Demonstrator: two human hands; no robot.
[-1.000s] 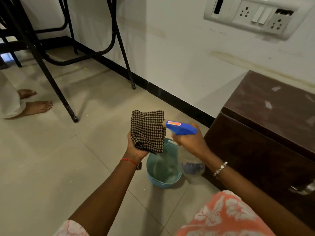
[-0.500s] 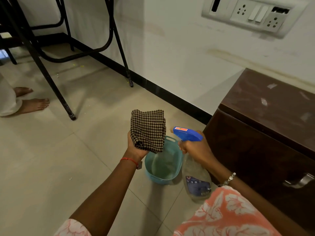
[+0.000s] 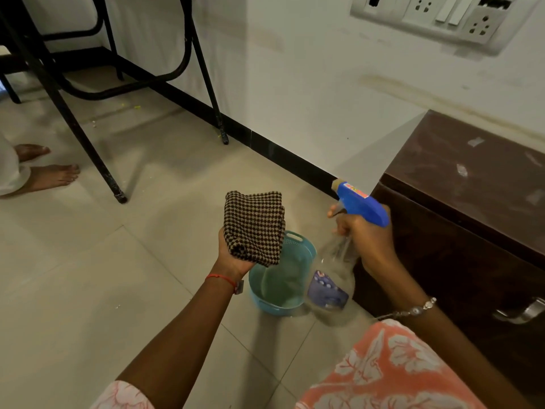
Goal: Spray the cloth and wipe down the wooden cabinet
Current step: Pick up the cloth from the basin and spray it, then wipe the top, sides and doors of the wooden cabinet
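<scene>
1. The left hand [image 3: 233,256] grips the folded checked cloth [image 3: 253,225], fingers curled under its lower edge. It holds the cloth in the air to the left of the wooden cabinet [image 3: 472,178], well apart from it.
2. The right hand [image 3: 367,239] is wrapped round the neck of the spray bottle [image 3: 361,206], with a finger at the trigger. The bottle hangs tilted just in front of the cabinet's left corner, its blue head angled up towards the wall, not squarely at the cloth.
3. A teal basket [image 3: 309,252] sits on the floor just left of the cabinet, below both hands.
4. Judging by this, the task is at the spraying stage. No mist shows, and I cannot tell whether the cloth is damp.
5. The wiping appears to be entirely ahead — the cabinet top shows pale smudges and the cloth is nowhere near it.
</scene>
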